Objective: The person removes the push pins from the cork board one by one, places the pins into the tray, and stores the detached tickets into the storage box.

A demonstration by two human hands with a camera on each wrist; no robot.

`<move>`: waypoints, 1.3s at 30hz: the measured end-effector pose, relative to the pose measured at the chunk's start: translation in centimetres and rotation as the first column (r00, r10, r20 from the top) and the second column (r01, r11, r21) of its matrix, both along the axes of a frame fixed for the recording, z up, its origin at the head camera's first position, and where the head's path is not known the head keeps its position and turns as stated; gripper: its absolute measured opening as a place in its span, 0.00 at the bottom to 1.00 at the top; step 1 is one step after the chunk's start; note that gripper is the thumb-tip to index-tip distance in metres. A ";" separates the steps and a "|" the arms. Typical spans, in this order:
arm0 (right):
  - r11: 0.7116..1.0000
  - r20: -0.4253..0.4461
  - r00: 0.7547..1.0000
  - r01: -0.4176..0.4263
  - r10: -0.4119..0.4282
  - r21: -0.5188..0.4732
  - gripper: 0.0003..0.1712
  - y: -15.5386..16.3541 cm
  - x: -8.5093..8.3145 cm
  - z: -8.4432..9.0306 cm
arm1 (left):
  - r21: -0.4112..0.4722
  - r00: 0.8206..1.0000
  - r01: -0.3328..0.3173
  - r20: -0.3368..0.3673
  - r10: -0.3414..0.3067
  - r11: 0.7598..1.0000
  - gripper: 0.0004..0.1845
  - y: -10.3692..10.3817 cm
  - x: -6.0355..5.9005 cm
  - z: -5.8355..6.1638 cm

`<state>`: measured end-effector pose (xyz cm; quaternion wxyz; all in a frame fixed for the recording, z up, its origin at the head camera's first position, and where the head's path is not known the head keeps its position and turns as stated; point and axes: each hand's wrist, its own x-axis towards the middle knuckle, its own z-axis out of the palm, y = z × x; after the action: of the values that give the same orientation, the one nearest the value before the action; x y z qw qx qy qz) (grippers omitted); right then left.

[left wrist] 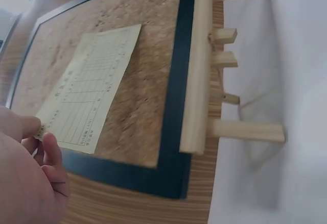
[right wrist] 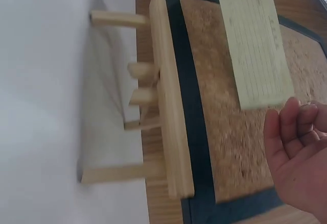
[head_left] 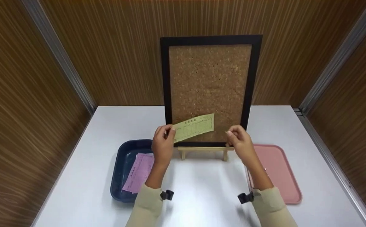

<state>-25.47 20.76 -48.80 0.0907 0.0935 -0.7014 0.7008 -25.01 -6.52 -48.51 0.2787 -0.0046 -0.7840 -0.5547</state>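
Observation:
My left hand pinches the left end of a pale green printed slip between thumb and fingers. The slip slants up to the right in front of the lower part of a cork board. In the left wrist view, fingertips grip one corner of the slip. To the right of the slip's free end is my right hand, thumb and index finger brought together on a small pin-like thing, mostly hidden. The right wrist view shows this hand near the slip's end.
The black-framed board stands on a small wooden easel at the back of the white table. On the left, a dark blue tray holds pink slips. A pink tray with tiny shiny bits lies on the right. Wood-grain walls surround the table.

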 end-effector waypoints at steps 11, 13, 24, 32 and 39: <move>0.997 0.101 0.992 0.066 -0.069 0.034 0.06 5.1 3.9 -2.5 | 0.156 1.000 -0.001 0.010 0.000 0.988 0.10 -4.7 3.4 0.5; 0.996 0.121 0.989 0.074 -0.080 0.059 0.09 6.1 4.6 -3.0 | 0.195 1.000 -0.010 0.024 0.005 0.981 0.11 -5.6 4.0 0.3; 0.987 0.240 0.962 0.101 -0.129 0.125 0.16 10.8 7.7 -5.2 | 0.301 0.985 -0.121 0.151 0.079 0.946 0.17 -11.4 7.1 -1.5; 0.974 0.301 0.940 0.102 -0.162 0.204 0.12 12.7 8.4 -5.9 | 0.267 0.952 -0.241 0.253 0.174 0.933 0.19 -14.2 8.9 -3.5; 0.971 0.329 0.930 0.092 -0.163 0.221 0.11 12.7 8.3 -5.8 | 0.133 0.895 -0.280 0.394 0.208 0.951 0.19 -15.0 9.0 -5.3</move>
<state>-17.15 33.44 -54.60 0.0020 -0.0676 -0.7786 0.6239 -16.01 -21.48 -53.83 0.1905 0.2263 -0.7616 -0.5765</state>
